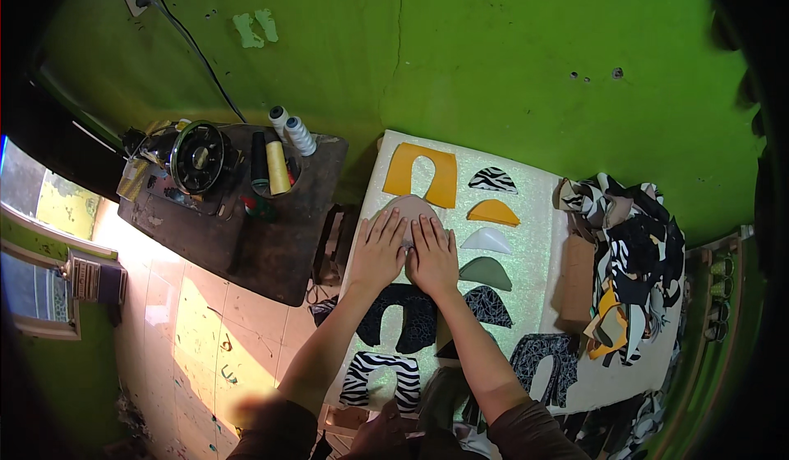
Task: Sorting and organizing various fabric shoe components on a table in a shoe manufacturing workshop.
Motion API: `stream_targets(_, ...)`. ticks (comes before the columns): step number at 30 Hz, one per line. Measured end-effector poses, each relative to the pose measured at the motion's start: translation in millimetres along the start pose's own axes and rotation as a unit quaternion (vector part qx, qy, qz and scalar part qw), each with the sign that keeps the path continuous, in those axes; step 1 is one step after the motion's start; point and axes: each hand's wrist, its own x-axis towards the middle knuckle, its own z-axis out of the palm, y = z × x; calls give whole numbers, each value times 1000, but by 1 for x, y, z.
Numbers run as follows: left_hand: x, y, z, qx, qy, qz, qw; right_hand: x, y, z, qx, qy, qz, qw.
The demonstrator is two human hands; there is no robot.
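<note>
- L hand (380, 250): palm-down, fingers extended, slightly spread; tips resting on taupe, round-topped flat pc. of sheet material (413, 205).
- R hand (433, 250): same posture, right beside L; fingers flat & straight on same pc., not curled round it. Thumbs near each other at mid-pc.; cannot tell if either is tucked under.
- Taupe pc. location: on white, sparkly-covered tabletop (530, 263), under both hands; rounded far edge visible past fingertips, remainder mostly covered.
- Beyond hands: yellow-orange U-shaped flat pc. (400, 168), just past taupe pc.
- R of hands, column of half-moon pcs., far to near: black/white zebra-striped half-moon (493, 181); yellow-orange half-moon (493, 212); plain white half-moon (486, 240); olive-green half-moon (486, 272); black half-moon w/ pale web lines (488, 305). Set apart from one another.
- Near side, btwn forearms: black U-shaped pc. w/ pale web lines (417, 324); nearer still, zebra-striped U-shaped pc. (355, 382).
- Far R: brown cardboard-like block (578, 275) beside mixed heap of cut scraps (649, 246), incl. black, zebra & yellow.
- L side: dark brown side tabletop (283, 267) w/ black round-wheeled machine (197, 158), yellow thread cone (277, 168), white thread cones (301, 135).
</note>
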Motion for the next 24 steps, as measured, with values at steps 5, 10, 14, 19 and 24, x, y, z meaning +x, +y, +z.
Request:
stream_targets(5, 4, -11, -10, -133, -22, -27, 990, 8, 12, -14, 65, -90, -5, 994)
stream_targets(10, -22, 7, -52, -289, 77, -76, 951, -25, 28, -57, 264, -92, 20, 960)
stream_targets(14, -68, 72, -76, -318, 90, -110, 937, -106, 30, -87, 299, -35, 81, 950)
stream_targets(19, -122, 163, -66, -302, 33, -1, 953, -198, 34, -121, 314, -5, 63, 947)
stream_targets(24, -149, 233, -65, -283, 5, 40, 958, -262, 72, -152, 236, -3, 50, 970)
